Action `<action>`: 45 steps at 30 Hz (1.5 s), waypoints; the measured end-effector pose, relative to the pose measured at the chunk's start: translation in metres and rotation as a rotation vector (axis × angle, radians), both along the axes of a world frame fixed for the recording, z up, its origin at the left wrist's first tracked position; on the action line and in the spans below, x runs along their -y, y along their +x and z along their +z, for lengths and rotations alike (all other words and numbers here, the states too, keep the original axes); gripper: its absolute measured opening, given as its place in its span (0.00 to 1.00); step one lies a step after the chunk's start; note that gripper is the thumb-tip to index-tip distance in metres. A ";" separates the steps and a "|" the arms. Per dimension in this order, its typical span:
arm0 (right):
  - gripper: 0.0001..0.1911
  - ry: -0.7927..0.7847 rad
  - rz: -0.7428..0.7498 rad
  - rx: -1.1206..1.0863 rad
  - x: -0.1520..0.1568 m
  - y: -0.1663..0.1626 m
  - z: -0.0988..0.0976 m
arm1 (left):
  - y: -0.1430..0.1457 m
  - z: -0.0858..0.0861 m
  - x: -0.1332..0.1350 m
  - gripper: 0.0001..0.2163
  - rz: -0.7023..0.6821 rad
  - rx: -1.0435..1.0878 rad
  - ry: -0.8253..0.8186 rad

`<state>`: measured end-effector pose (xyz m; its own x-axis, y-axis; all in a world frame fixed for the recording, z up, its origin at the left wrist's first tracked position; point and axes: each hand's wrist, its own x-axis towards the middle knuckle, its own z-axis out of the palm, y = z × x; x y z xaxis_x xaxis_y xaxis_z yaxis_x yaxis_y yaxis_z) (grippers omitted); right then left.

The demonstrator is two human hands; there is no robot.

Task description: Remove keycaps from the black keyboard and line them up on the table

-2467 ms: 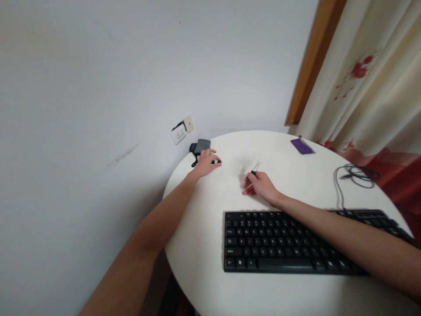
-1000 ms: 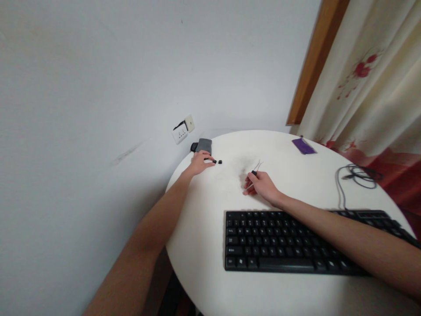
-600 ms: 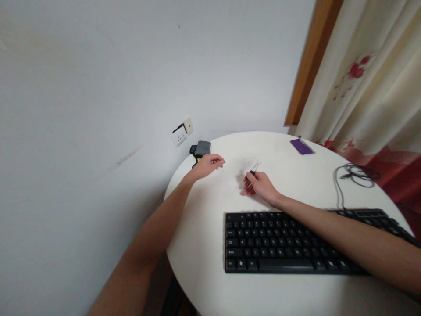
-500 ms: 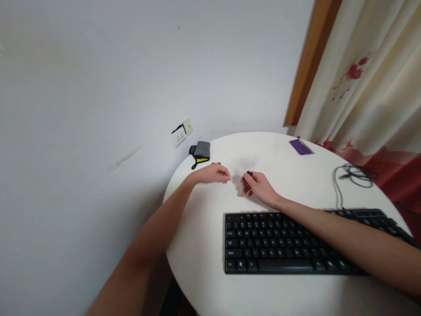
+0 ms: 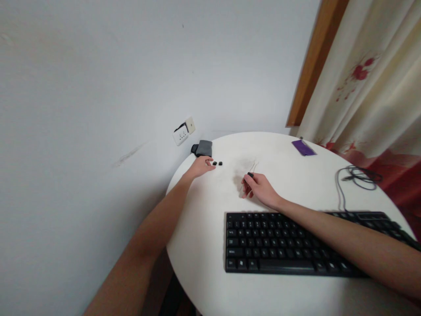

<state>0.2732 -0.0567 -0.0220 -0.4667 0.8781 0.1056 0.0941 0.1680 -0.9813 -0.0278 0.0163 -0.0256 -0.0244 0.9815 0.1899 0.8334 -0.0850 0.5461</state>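
Observation:
My left hand is at the far left of the table, thumb and forefinger apart. Just beyond its fingertips lie two small black keycaps, side by side. My right hand is closed on what looks like a wire keycap puller. The puller's black part shows at the thumb and its thin pale wires stick out past the fingers. My right forearm crosses above a black keyboard, hiding part of its keys.
A grey folded cloth or pouch lies behind my left hand, by the wall. Toward the back right of the round white table is a purple packet. The keyboard's coiled cable lies at the right, near a curtain.
My left hand has moved left and back, away from my right hand, and its fingers have parted. Both keycaps now show clearly. My right hand stays nearly in place.

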 end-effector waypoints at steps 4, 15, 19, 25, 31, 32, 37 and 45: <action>0.16 -0.009 0.000 0.011 0.001 0.000 0.001 | 0.000 -0.008 -0.004 0.16 0.017 -0.012 0.000; 0.17 0.007 0.005 0.017 0.002 -0.001 0.000 | 0.003 -0.009 -0.004 0.15 0.061 -0.040 0.008; 0.17 0.004 0.004 0.016 0.002 -0.001 0.000 | 0.003 -0.009 -0.005 0.15 0.078 -0.034 0.012; 0.17 0.004 0.003 0.014 0.002 -0.001 0.002 | 0.002 -0.010 -0.006 0.15 0.083 -0.026 0.015; 0.19 0.004 0.027 -0.004 0.003 0.000 0.002 | 0.006 -0.003 -0.001 0.16 0.087 -0.020 0.065; 0.19 0.014 0.039 -0.016 0.003 0.000 0.002 | 0.008 -0.002 -0.001 0.16 0.095 -0.023 0.083; 0.19 0.057 0.081 -0.044 0.003 0.001 0.003 | 0.014 0.003 0.000 0.13 0.119 -0.041 0.135; 0.18 0.042 0.082 -0.004 0.004 0.000 0.003 | 0.006 -0.010 -0.004 0.14 0.145 -0.059 0.010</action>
<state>0.2729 -0.0608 -0.0186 -0.5363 0.8318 0.1432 0.0744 0.2156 -0.9736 -0.0222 0.0204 -0.0351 -0.1543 0.9666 0.2047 0.8681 0.0337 0.4953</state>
